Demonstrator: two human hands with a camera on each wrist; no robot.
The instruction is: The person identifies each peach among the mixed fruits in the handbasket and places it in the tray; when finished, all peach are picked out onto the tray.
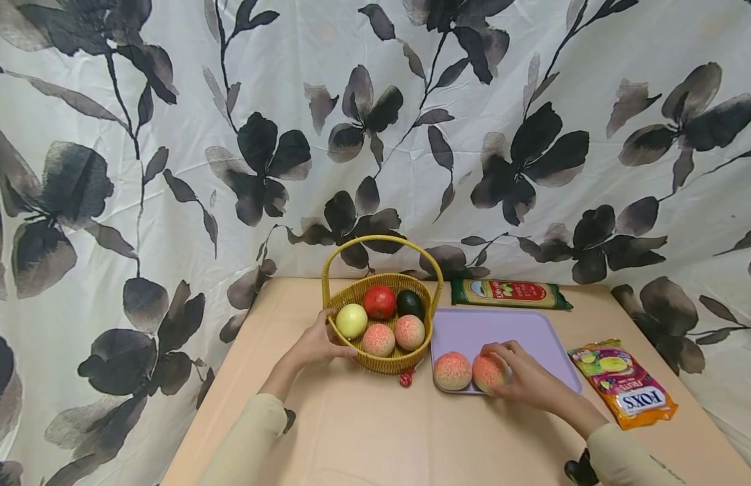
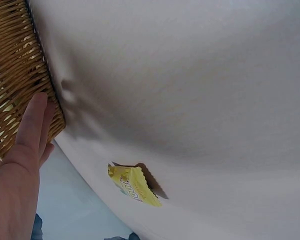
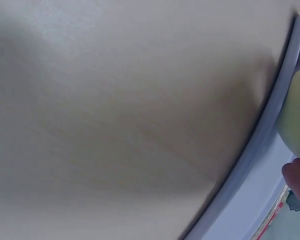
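My left hand (image 1: 322, 341) grips the left side of a yellow wicker basket (image 1: 382, 364), thumb along its outer wall and fingers at the rim near the handle. In the left wrist view, digits (image 2: 31, 125) lie against the weave. The basket holds a red fruit (image 1: 379, 302), a dark avocado (image 1: 409, 305), a pale yellow-green fruit (image 1: 351, 321) and two peaches (image 1: 378, 339). Over the lilac tray (image 1: 503, 324), my right hand (image 1: 521, 378) holds a peach (image 1: 488, 372) at the front edge. Another peach (image 1: 452, 370) sits just left of it.
Behind the tray lies a green-and-red packet (image 1: 511, 293). A FOX'S candy bag (image 1: 624, 385) lies to its right. A small red ornament (image 1: 405, 379) is in front of the basket. The left wrist view shows a yellow wrapped candy (image 2: 134, 185) on the table. A floral curtain (image 1: 363, 189) hangs behind.
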